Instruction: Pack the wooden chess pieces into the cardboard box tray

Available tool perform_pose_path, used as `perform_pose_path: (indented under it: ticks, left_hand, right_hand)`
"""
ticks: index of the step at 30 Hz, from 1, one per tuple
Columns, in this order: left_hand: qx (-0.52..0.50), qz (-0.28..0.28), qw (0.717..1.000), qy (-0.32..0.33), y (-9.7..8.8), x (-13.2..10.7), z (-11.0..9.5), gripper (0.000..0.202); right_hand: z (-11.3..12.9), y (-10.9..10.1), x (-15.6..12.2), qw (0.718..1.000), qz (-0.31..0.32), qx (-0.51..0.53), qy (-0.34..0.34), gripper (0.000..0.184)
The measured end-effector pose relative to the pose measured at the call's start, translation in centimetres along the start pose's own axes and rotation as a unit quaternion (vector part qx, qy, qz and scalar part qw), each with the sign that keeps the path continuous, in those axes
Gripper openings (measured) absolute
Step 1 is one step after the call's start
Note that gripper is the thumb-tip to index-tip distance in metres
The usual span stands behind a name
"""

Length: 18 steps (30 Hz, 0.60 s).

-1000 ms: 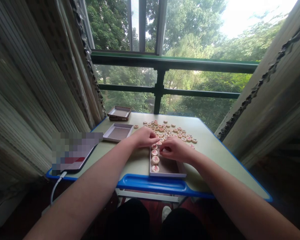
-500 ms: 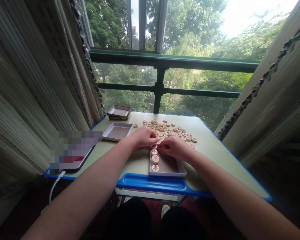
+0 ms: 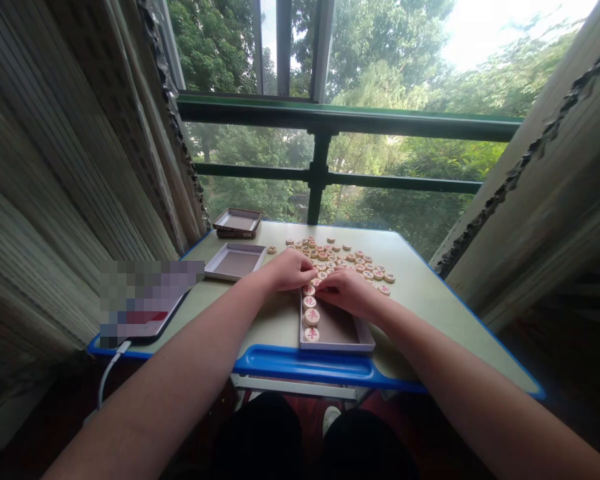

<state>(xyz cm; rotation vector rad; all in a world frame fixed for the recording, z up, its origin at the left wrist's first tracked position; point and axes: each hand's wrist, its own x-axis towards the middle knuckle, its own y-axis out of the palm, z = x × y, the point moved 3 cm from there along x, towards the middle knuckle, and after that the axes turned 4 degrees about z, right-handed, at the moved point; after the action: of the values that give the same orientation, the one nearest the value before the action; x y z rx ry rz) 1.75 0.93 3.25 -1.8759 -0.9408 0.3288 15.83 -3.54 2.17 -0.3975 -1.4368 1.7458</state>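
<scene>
A shallow open box (image 3: 347,327) lies near the table's front edge. Along its left wall runs a column of round Chinese chess pieces with red characters, the nearest being a chess piece (image 3: 311,334) lying face up. My left hand (image 3: 293,269) is closed over the far left corner of the box, fingertips pinched low. From the right, my right hand (image 3: 347,288) reaches in with fingers pinched beside a chess piece (image 3: 309,291) in the column. Whatever either pinch holds is hidden. Beyond both hands spreads a heap of loose chess pieces (image 3: 367,267).
To the left are an empty box half (image 3: 220,272), a stack of brown-edged trays (image 3: 237,227) and a blurred-out tablet (image 3: 150,320) with a white cable (image 3: 105,373). The table (image 3: 445,333) has a blue rim and front trough (image 3: 305,363). Curtains and a green-railed window surround it.
Both hands stay in nearly the same place with fingers still pinched. The box and its column of chess pieces sit very slightly further right in view.
</scene>
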Motion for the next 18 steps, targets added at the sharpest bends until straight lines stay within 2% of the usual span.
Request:
perform_pose_path:
  ticks: [4, 12, 18]
  left_hand:
    - [-0.017, -0.004, 1.0, -0.005, 0.0, -0.1, 0.0, 0.031]
    - [-0.019, -0.003, 1.0, -0.004, -0.1, -0.2, -0.1, 0.03]
    - [-0.011, -0.003, 1.0, -0.003, -0.1, -0.1, 0.0, 0.029]
  right_hand:
    - [0.8, -1.0, -0.5, 1.0, 0.019, -0.008, 0.017, 0.012]
    - [2.8, -1.8, -1.5, 0.989, 0.138, 0.049, -0.024, 0.012]
    - [3.3, -1.5, -1.2, 0.99, 0.123, 0.052, -0.052, 0.01]
